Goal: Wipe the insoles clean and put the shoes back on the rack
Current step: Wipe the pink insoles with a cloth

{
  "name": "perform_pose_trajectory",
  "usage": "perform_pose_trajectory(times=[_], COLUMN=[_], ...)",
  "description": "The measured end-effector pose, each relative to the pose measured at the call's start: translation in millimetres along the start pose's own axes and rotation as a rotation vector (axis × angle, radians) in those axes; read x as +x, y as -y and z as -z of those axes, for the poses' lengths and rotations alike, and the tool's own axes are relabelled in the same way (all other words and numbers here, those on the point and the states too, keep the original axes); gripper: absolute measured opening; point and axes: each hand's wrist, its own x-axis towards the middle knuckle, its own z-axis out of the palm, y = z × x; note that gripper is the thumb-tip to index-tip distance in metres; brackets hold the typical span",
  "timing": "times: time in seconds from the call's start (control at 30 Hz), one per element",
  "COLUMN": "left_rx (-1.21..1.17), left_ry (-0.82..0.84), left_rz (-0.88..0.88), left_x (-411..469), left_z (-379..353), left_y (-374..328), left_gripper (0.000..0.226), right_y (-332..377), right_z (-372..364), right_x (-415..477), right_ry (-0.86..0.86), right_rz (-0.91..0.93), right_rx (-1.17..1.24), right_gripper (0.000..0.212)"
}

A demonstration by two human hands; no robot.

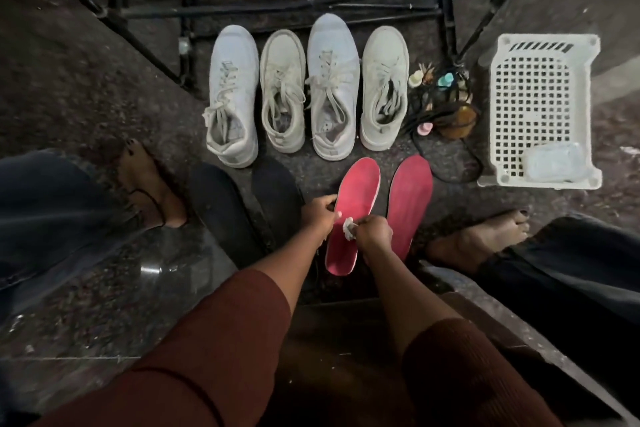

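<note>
One red insole point(356, 184) is being wiped: left hand point(320, 210) pinching its 9 o'clock edge steady, right hand point(372, 234) gripping the wipe point(347, 227).

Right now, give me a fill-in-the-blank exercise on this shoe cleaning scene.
The right hand holds a white wipe on a ____ insole.
____ white shoes stand in a row on the floor.
The white basket sits to the ____ of the shoes.
Missing: red; four; right.
</note>
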Motion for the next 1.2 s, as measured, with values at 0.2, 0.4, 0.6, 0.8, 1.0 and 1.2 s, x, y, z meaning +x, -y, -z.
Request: perform_pose_trajectory(times=[0.2, 0.4, 0.6, 0.8, 1.0, 1.2], left_rx=[0.026, 0.063, 0.252, 0.258, 0.050, -0.447], left_ry=[-0.085, -0.254, -0.002, 0.162, 0.271, 0.233], left_rz=[-0.037, -0.161, -0.143, -0.044, -0.045, -0.020], left_x=[5.8, -18.3, -30.4, -29.6, -26.0, -44.9], left_z=[-3.4, -25.5, -80.5, -100.3, -93.6, -55.4], left_y=[1.5, -5.2, 1.8, -0.5, -6.8, -35.5], left_gripper=[0.047, 0.029, 0.039, 0.046, 0.043, 0.025], right_y=[-2.1, -18.4, -40.0, -44.6, -46.5, -3.8], right_z=[1.6, 31.4, 52.3, 53.8, 68.7, 85.4], right_x=[6.9, 11.3, 23.2, 27.5, 24.7, 0.0], right_ry=[0.012, -0.255, -0.253, -0.188, -0.156, 0.099], right_rz=[0.012, -0.105, -0.194, -0.174, -0.193, -0.179], right_rx=[0.024, 0.093, 0.027, 0.095, 0.246, 0.572], right_gripper=[0.014, 0.020, 0.034, 0.028, 0.028, 0.025])
